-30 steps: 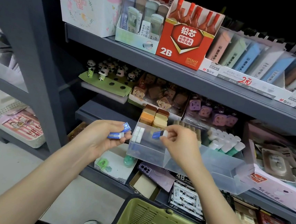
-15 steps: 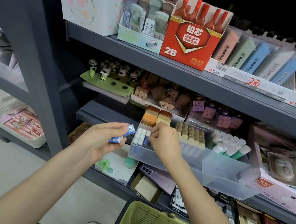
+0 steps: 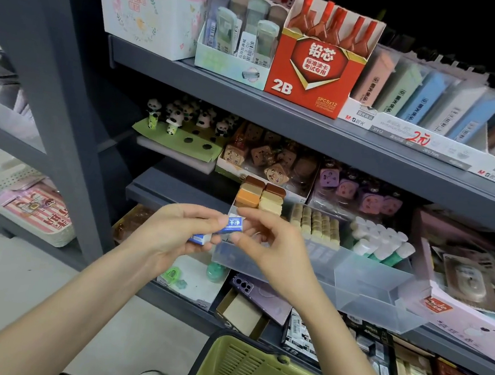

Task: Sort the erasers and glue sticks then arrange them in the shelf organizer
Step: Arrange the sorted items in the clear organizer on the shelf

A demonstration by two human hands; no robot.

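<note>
While both hands are meeting in front of the middle shelf, the left hand (image 3: 172, 234) is curling its fingers around a blue-and-white eraser (image 3: 234, 224), whose printed end is sticking out past the fingertips toward the right. A second blue-and-white piece (image 3: 201, 239) is peeking out lower in the same palm. Just to the right, the right hand (image 3: 273, 250) is pinching the free end of that eraser between forefinger and thumb, its other fingers curling loosely below, so both hands are gripping the one eraser. It is hanging just in front of the left end of the clear shelf organizer (image 3: 366, 292), not inside it. Behind the hands, brown and orange erasers (image 3: 259, 196) are sitting stacked at the organizer's left back corner. Further right, beige erasers (image 3: 315, 224) are standing in rows in the next compartment. Beyond them, glue sticks (image 3: 383, 244) with white caps and green bodies are leaning together at the back of the right-hand compartment. Below the right forearm, a green basket (image 3: 241, 365) is sitting under the shelves.
</note>
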